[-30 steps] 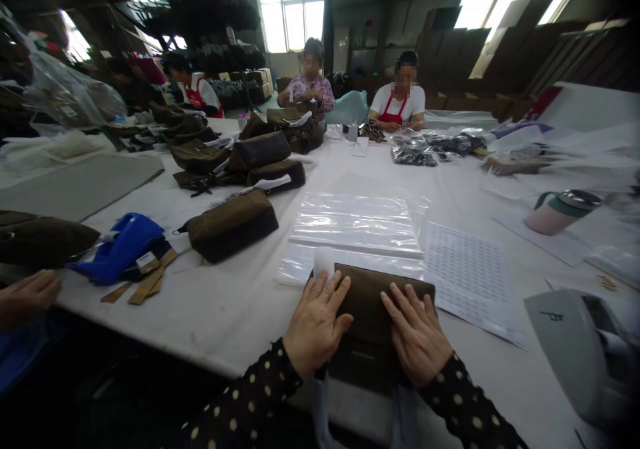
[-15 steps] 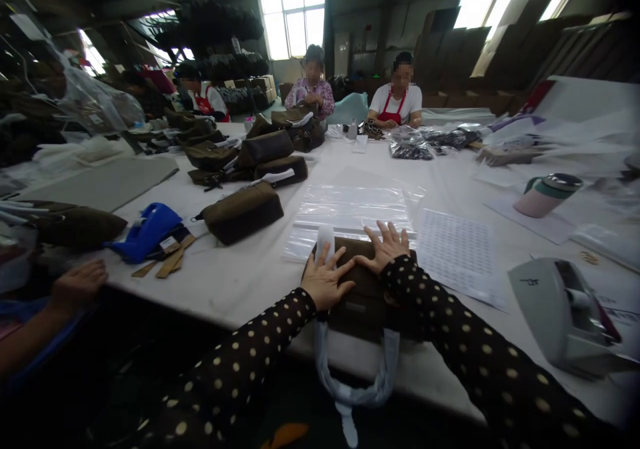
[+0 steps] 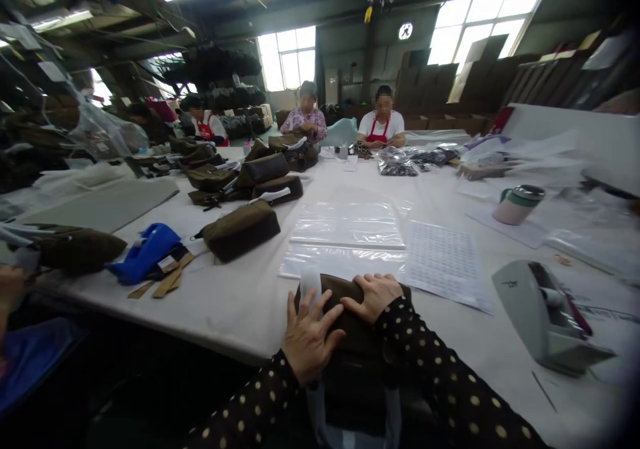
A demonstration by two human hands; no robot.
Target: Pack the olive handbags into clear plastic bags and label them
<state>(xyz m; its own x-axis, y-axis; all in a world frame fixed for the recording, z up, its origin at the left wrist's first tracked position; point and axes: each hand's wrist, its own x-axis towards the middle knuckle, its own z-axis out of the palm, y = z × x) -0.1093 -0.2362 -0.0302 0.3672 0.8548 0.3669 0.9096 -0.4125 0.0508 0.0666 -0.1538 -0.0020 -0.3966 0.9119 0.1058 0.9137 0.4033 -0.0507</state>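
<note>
A dark brown handbag [image 3: 360,349] lies at the table's front edge below me, its pale wrapped handle [image 3: 325,422] hanging toward me. My left hand [image 3: 311,332] rests on the bag's left part with fingers spread, beside a white wrapped strap [image 3: 311,281]. On the upper right of the bag lies my right hand [image 3: 375,296], thumb stretched toward the left hand and fingers over the far edge. Neither hand is closed round anything. Just beyond the bag are flat clear plastic bags [image 3: 345,229].
Left stand another brown bag [image 3: 243,229], a blue tape dispenser [image 3: 150,252] and a bag pile [image 3: 263,169]. Right are a printed sheet [image 3: 445,262], a cup [image 3: 519,204] and a grey dispenser [image 3: 545,316]. Co-workers [image 3: 381,126] sit across; another person's hand [image 3: 10,286] is far left.
My view has tilted up, so the table sits lower. Both hands stay on the handbag; the right hand's fingers now bend over its far edge. The neighbour's hand at left has drawn away leftward.
</note>
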